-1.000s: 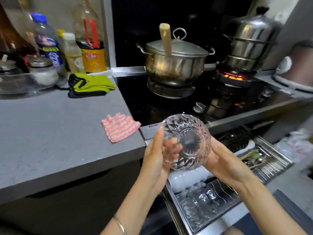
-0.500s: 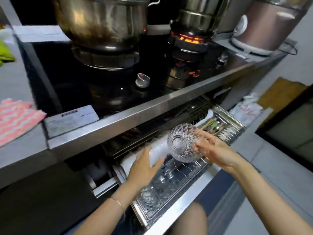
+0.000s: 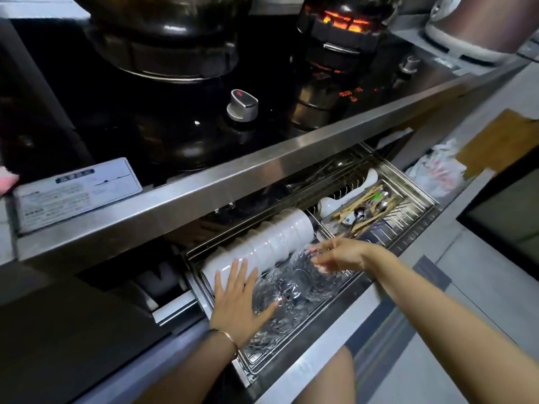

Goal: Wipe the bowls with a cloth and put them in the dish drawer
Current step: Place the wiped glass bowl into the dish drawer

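Note:
The dish drawer [image 3: 408, 246] stands pulled out below the stove, its wire rack holding dishes. A cut-glass bowl [image 3: 309, 275] lies in the rack on a row of other glass bowls [image 3: 280, 310]. My right hand [image 3: 338, 253] reaches in from the right and its fingertips are on the glass bowl's rim. My left hand [image 3: 237, 298] lies flat with straight, spread fingers against the glass bowls and the near end of a row of white bowls [image 3: 262, 246]. A corner of the pink cloth [image 3: 7, 180] shows at the far left edge.
Chopsticks and spoons [image 3: 367, 208] fill the drawer's right compartment. Above the steel counter edge [image 3: 233, 193], a lit burner [image 3: 341, 20] glows under a pot, a second pot sits left, and a stove knob [image 3: 242, 104] stands between. A plastic bag [image 3: 437, 170] lies on the floor.
The view dropped closer to the drawer. The glass bowl went down from mid-air into the rack. My left hand moved onto the stacked bowls and flattened.

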A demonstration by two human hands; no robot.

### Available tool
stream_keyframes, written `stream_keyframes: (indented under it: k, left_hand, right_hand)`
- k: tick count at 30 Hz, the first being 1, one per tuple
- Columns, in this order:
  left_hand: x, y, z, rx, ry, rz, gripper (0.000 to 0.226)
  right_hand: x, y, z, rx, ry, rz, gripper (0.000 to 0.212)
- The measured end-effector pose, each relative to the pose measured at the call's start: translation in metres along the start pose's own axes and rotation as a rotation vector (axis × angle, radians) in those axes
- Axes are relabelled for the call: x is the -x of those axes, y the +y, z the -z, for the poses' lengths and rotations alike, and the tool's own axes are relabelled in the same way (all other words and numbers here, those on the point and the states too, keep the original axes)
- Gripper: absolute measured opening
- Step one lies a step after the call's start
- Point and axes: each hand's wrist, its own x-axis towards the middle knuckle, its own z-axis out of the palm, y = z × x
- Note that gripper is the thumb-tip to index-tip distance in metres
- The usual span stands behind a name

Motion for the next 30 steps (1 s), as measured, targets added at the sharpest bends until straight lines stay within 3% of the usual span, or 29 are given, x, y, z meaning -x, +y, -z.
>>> stream_keyframes:
  k: [5,9,19,30]
  left_hand:
    - [0.001,0.000,0.001,-0.008,0.000,0.016,0.081]
    - [0.002,0.001,-0.001,-0.016,0.023,0.020,0.080]
    - [0.003,0.002,0.009,0.020,0.061,0.020,0.088]
    - [0.003,0.004,0.015,0.035,-0.056,0.041,0.098]
  right_hand:
    - [-0.023,-0.008,-0.009,0.047,-0.116,-0.094,0.006]
    - [-0.035,-0.010,-0.026,0.103,-0.109,-0.118,0.012]
    - [-0.048,-0.008,-0.038,0.188,-0.110,-0.116,0.007]
    - [-0.042,-0.010,-0.036,0.279,-0.012,-0.039,0.014]
